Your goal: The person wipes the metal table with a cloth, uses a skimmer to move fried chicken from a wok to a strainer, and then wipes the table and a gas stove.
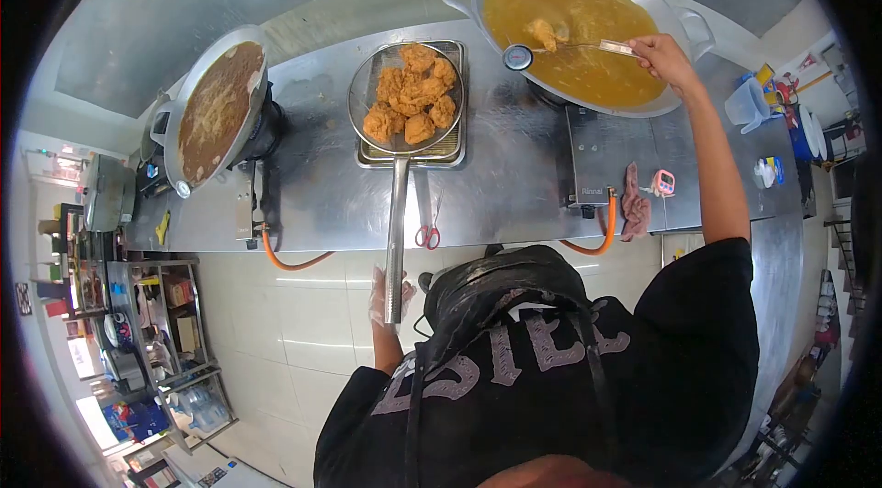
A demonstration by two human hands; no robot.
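Note:
My right hand (663,62) pinches the flat handle of a thin-stemmed metal utensil (614,48) over a large wok (681,24) of yellow oil. At the utensil's far end, a battered piece (544,34) sits in the oil. A round dial thermometer (517,57) is at the wok's near rim. In a clear plastic glove, my left hand (378,297) is wrapped round the lower handle of a long-handled strainer (401,203), partly hidden behind it. Several golden-brown fried chicken pieces (413,93) lie in the strainer, above a rack on a metal tray (459,153).
A second wok (261,74) of darker oil stands at left on a burner. Red-handled scissors (428,236) lie near the counter's front edge. Orange gas hoses (610,229) hang there. A cloth (634,205) and pink timer (663,182) are at right, before a plastic jug (749,102).

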